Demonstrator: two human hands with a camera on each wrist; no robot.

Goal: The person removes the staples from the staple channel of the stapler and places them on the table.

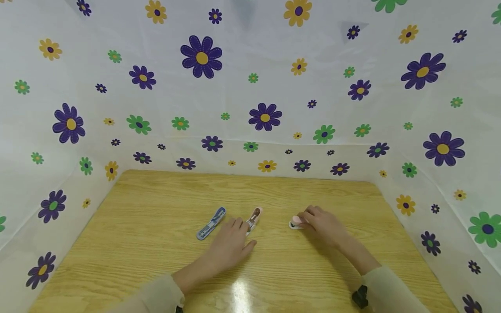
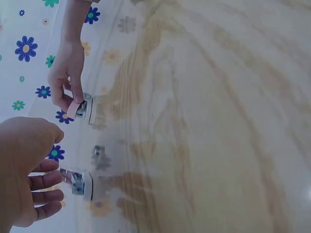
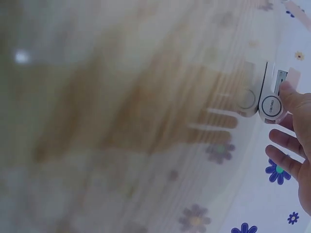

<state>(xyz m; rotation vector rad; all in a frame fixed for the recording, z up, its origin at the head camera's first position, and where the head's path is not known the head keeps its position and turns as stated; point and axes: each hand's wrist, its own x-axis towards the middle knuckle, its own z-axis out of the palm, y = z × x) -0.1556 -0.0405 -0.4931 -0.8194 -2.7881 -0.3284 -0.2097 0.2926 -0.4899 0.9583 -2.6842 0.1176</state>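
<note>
Three small staplers on a wooden table [image 1: 156, 261]: a blue stapler [image 1: 211, 223] to the left, a pink-and-white stapler [image 1: 253, 218] in the middle, a second pink stapler [image 1: 296, 222] to the right. All three well toward the middle of the tabletop, set apart from one another.

Left hand [image 1: 231, 244] palm down on the wood between the blue stapler and the middle one, fingers straight and relaxed, spread a little, gripping nothing. Fingertips just beside the near end of the pink-and-white stapler [image 2: 80, 184]; cannot tell from the head view whether touching or a hair apart. In the left wrist view, left hand [image 2: 24, 174] with fingers extended toward that stapler, apart from it there.

Right hand [image 1: 322, 226] over the right-hand stapler, fingers curled down onto it, pinching its pink top [image 2: 74, 109] between thumb and fingers, as seen from the left wrist camera. In the right wrist view, white round end of that stapler [image 3: 271, 104] against the table, a fingertip [image 3: 289, 94] pressed on its upper part, other fingers loose below; much of the view blurred.

Beige sleeves on both forearms. White cloth with purple, yellow and green flowers [image 1: 201, 56] hung behind and at both sides of the table.
</note>
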